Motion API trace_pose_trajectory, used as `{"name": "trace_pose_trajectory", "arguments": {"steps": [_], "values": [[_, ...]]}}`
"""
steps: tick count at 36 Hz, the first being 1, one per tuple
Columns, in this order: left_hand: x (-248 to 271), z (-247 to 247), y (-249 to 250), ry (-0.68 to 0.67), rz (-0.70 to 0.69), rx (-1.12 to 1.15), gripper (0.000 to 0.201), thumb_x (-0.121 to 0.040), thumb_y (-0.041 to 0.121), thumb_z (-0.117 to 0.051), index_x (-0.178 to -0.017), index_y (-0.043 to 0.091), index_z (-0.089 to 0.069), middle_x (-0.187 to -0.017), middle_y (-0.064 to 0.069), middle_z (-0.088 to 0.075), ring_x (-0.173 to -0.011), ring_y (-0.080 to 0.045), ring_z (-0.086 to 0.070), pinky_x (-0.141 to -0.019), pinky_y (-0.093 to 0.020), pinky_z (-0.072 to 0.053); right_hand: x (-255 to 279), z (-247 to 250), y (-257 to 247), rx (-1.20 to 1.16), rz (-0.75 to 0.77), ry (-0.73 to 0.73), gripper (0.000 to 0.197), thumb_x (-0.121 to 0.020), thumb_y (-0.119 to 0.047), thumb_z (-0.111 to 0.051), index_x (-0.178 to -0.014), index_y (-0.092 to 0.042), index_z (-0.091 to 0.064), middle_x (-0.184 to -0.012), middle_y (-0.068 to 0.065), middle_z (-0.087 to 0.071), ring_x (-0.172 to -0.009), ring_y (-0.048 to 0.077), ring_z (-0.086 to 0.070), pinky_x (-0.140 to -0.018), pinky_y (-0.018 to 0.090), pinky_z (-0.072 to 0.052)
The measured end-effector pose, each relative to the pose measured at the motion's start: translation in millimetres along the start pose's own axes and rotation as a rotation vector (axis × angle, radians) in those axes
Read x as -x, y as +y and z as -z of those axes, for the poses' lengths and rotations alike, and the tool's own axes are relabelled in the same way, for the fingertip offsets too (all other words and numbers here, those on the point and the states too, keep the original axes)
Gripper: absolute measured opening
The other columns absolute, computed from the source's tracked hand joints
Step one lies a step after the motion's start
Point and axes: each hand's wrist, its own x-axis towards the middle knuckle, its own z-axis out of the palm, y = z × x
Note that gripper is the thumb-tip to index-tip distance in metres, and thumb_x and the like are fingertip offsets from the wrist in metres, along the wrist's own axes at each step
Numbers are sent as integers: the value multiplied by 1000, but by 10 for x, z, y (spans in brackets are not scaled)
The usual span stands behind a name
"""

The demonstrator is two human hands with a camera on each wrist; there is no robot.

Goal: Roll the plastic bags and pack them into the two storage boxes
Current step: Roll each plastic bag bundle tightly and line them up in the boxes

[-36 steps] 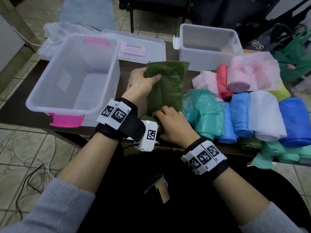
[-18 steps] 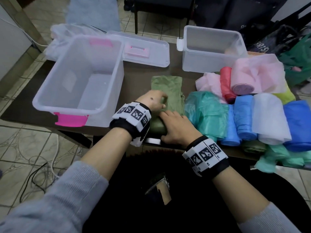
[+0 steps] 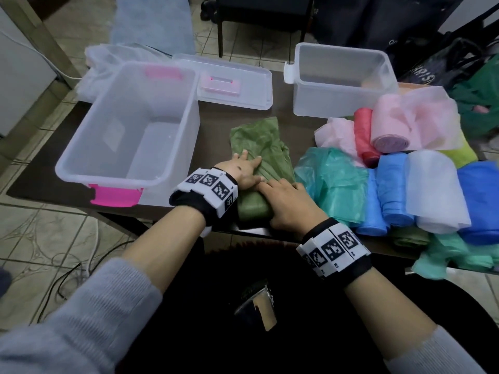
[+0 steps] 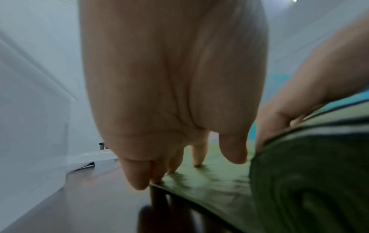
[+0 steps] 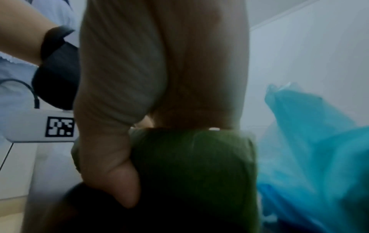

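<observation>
Now the left hand (image 3: pixel 243 174) is laid flat on the green bag (image 3: pixel 263 147), fingers straight and spread, so that the unrolled sheet is kept smooth and pinned to the dark table (image 3: pixel 213 130). Just beside it, the right hand (image 3: pixel 286 203) is curled over the rolled end of the same bag, thumb tucked against the near side in the right wrist view, apparently so the roll is kept tight as it is pushed away from the body. The bag is placed between the large storage box (image 3: pixel 127 130) with pink latches on the left and a heap of loose bags on the right, teal bag (image 3: pixel 332 182) touching or nearly touching the roll. Both that box and the smaller storage box (image 3: pixel 340 85) at the far right are left open, and nothing can be seen packed in them; a lid (image 3: pixel 235 85) is set aside between them. Rolling is judged to be about half done.
</observation>
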Motion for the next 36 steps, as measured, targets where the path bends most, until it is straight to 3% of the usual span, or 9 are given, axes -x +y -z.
{"name": "trace_pose_trajectory", "arguments": {"steps": [4,6,8,12,21,25,29,32,36], "values": [[30,-55,24,199,-88,24,65,-100,37,-39,-152,22,-4,-158,-15,11,-146,-28,8,-118,-39,-2,18,-42,4,37,18,12,72,-74,-31,-64,-137,-19,-31,-139,3,-37,-129,24,-33,-105,45,-26],[-1,-55,55,236,-180,66,59,-101,34,-37,-152,22,-9,-158,-12,7,-146,-25,8,-117,-37,2,21,-60,-12,53,18,16,71,-73,-41,-63,-133,-17,-35,-139,7,-36,-129,26,-32,-105,47,-27],[-55,-53,73,210,-246,91,55,-101,34,-36,-151,23,-14,-159,-9,4,-146,-23,7,-117,-37,4,21,-59,-18,59,18,11,71,-73,-45,-62,-132,-16,-35,-136,8,-38,-128,28,-33,-102,49,-29],[-164,-50,28,127,-219,40,56,-101,38,-32,-151,24,-11,-159,-8,5,-146,-23,7,-117,-40,2,27,-34,5,56,38,-1,66,-74,-47,-61,-129,-17,-38,-128,7,-44,-123,26,-36,-98,48,-31],[-224,-47,-66,113,-263,4,53,-102,38,-29,-151,28,-10,-159,-4,6,-146,-22,8,-117,-41,0,25,40,-39,35,91,-12,46,-78,-43,-59,-112,-16,-44,-120,4,-52,-115,24,-45,-92,46,-34],[-237,-46,-79,103,-274,13,53,-102,37,-31,-151,29,-10,-159,-4,6,-146,-22,9,-117,-42,1,17,-1,-81,39,81,-34,46,-79,-42,-59,-113,-16,-43,-122,4,-52,-115,25,-45,-92,45,-33],[-239,-29,-67,94,-277,52,53,-102,34,-32,-151,27,-12,-159,-3,6,-146,-22,9,-117,-44,1,16,-46,-38,-53,76,-6,59,-79,-39,-61,-126,-20,-31,-120,2,-52,-112,25,-45,-88,43,-33],[-224,-8,-34,82,-261,82,51,-103,30,-31,-151,25,-13,-159,-3,6,-146,-23,10,-117,-44,2,51,-67,3,-58,91,29,57,-80,-42,-63,-121,-19,-31,-112,1,-51,-107,23,-47,-83,38,-33],[-225,37,-33,79,-259,146,49,-103,27,-32,-150,25,-18,-159,-3,3,-146,-22,7,-118,-43,1,57,-66,3,-57,94,22,56,-79,-45,-66,-115,-17,-33,-115,2,-54,-108,24,-48,-86,40,-35]]}}
